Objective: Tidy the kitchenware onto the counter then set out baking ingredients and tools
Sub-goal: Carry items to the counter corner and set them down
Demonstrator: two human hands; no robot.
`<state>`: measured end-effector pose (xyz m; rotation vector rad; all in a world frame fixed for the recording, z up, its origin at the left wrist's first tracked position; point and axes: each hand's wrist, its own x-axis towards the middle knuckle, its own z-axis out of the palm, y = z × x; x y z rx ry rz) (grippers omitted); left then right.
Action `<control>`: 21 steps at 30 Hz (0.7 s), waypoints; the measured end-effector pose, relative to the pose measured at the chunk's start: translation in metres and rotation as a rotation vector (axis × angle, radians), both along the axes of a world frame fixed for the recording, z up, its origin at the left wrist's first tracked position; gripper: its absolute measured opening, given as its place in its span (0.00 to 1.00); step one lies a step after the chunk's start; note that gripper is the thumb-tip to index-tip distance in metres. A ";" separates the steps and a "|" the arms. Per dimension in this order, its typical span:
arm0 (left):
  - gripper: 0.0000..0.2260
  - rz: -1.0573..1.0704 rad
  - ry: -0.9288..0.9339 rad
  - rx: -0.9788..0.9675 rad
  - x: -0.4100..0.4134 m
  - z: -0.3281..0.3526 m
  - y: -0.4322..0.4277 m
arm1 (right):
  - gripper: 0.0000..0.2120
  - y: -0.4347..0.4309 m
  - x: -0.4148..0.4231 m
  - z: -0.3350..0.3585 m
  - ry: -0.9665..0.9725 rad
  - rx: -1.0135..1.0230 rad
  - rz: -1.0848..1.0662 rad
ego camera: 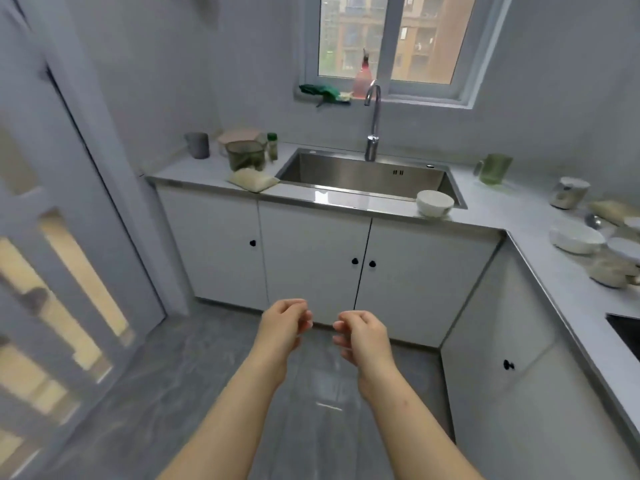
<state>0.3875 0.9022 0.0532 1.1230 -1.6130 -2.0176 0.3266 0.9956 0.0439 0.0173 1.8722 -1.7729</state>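
Kitchenware sits along the counter (pixel 495 213), and neither hand is holding any of it. The left hand (pixel 284 323) and the right hand (pixel 362 337) hang close together in front of the cupboard doors (pixel 311 258), fingers loosely curled around nothing.

Past them, a white bowl (pixel 434 202) stands at the counter's front edge, just beside the right front corner of the sink (pixel 367 174). By the sink's left front corner lies a pale bag (pixel 254 180). Behind it stand a greenish jug (pixel 246 154) and a small green-capped bottle (pixel 272 146), with a grey mug (pixel 198 144) nearer the left wall. Right of the sink, a green cup (pixel 493 169) stands near the back wall.

Further along the right-hand run of counter are a lidded jar (pixel 569 192) and a stack of white dishes (pixel 576 239), with more pieces too blurred to tell apart. On the window sill behind the tap (pixel 372 126) are a green cloth (pixel 320 91) and a pink bottle (pixel 362 79).
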 end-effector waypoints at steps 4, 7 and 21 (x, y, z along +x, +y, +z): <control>0.06 0.060 -0.017 0.020 -0.022 -0.010 -0.072 | 0.08 -0.078 -0.027 -0.006 -0.012 0.009 0.070; 0.06 0.093 -0.024 -0.010 -0.049 -0.012 -0.123 | 0.08 -0.134 -0.056 -0.008 -0.001 0.003 0.125; 0.05 0.216 -0.069 -0.103 -0.210 0.004 -0.377 | 0.06 -0.386 -0.233 0.006 0.014 -0.057 0.233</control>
